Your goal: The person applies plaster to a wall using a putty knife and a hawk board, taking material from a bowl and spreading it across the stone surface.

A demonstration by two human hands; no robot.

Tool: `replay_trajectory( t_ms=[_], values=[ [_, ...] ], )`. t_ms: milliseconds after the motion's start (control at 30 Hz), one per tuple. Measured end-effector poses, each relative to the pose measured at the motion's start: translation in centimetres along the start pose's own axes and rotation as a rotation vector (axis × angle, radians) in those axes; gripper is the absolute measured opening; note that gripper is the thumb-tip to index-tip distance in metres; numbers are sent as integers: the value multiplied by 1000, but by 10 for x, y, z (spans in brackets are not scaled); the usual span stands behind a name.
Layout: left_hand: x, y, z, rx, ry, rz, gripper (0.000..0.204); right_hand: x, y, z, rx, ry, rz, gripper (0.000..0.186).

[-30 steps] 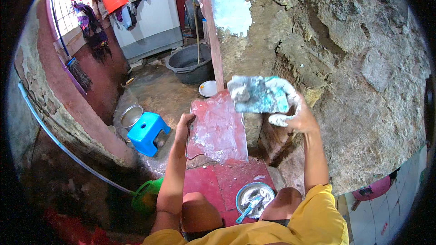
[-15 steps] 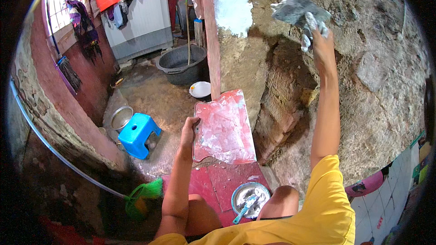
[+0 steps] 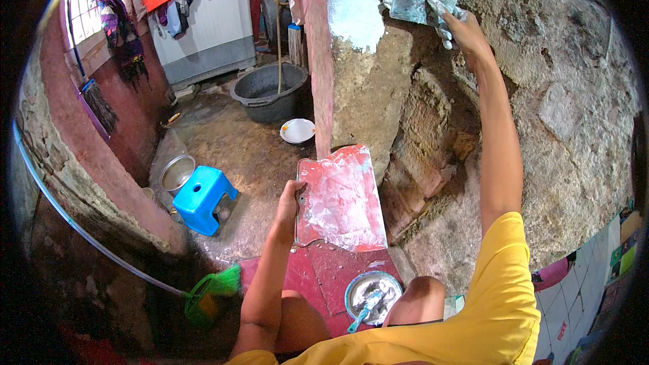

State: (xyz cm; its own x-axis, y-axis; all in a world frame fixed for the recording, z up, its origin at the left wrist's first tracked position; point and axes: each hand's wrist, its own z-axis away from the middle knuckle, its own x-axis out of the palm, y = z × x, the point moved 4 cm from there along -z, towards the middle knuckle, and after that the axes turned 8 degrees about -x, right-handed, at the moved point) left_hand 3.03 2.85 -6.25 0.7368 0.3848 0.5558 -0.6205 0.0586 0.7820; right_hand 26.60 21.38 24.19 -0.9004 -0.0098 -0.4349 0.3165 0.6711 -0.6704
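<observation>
My left hand (image 3: pixel 289 197) grips the left edge of a red board (image 3: pixel 341 196) smeared with white paste, thumb on top. Raised far up at the wall, my right hand (image 3: pixel 454 23) is closed on a wide, flat plastering trowel (image 3: pixel 422 1). White paste coats its fingers. The trowel's left edge, with some paste on it, lies close to a white plastered patch (image 3: pixel 357 3); whether it touches the rough wall (image 3: pixel 500 128) I cannot tell. Between my knees stands a round bowl (image 3: pixel 389 284) of white paste, with a blue-handled tool (image 3: pixel 365 312) resting in it.
A reddish post (image 3: pixel 320 61) borders the wall on the left. Beyond it are a blue stool (image 3: pixel 203 197), a metal basin (image 3: pixel 178 172), a big dark tub (image 3: pixel 270 91) and a white dish (image 3: pixel 297 130). A green broom (image 3: pixel 215 287) lies at lower left.
My right hand and the trowel have shifted left toward the white patch, and the trowel's face has tilted. The board sits slightly lower and further right in view.
</observation>
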Motion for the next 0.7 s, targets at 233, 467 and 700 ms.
replay_trajectory(
  t_ms=[233,467,700],
  values=[
    [15,7,15,-8,11,-22,26,-2,-2,-12,-68,53,23,49],
    [15,3,12,-15,7,-3,26,0,6,-24,-93,91,26,38],
    [8,-10,-2,-97,-63,86,27,7,18,-26,-99,175,-8,35]
  ],
)
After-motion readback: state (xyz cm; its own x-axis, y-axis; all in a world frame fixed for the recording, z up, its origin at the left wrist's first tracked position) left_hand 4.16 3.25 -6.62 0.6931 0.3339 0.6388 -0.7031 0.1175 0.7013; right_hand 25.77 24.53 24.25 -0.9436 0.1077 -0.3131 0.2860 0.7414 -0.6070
